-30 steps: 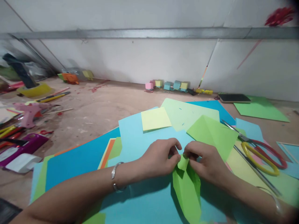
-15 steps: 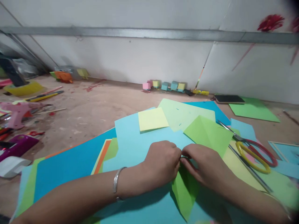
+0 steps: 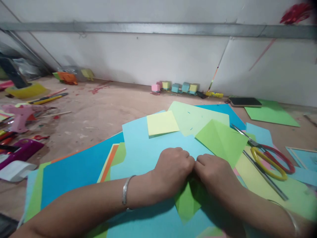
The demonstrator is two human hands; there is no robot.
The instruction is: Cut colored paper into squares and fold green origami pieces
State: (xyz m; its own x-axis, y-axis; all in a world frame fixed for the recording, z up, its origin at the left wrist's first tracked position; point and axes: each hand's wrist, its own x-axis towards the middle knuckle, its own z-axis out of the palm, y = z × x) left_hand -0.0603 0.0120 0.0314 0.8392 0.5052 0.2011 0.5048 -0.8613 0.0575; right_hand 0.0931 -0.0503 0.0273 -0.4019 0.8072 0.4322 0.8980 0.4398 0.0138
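A folded sheet of green paper (image 3: 186,203) hangs below my two hands, its creased point towards me. My left hand (image 3: 174,172) is closed on its top edge, knuckles up. Close against it, my right hand (image 3: 214,173) is closed on the same paper, the thumbs and fingertips hidden behind the knuckles. Under both hands lie light blue sheets (image 3: 138,152). Just beyond my right hand rests another creased green square (image 3: 224,140). A small stack of pale yellow squares (image 3: 162,124) lies past my left hand.
Scissors (image 3: 268,158) with red and yellow handles lie at right beside a metal rod (image 3: 266,177). A phone (image 3: 245,101) rests farther back. Small paper cubes (image 3: 175,87) line the wall. On the left are a pink glue gun (image 3: 18,115) and a purple tool (image 3: 22,152).
My right hand has closed from a loose pinch into a fist against my left. The green paper's lower point has risen and shifted left. The view has tilted slightly down.
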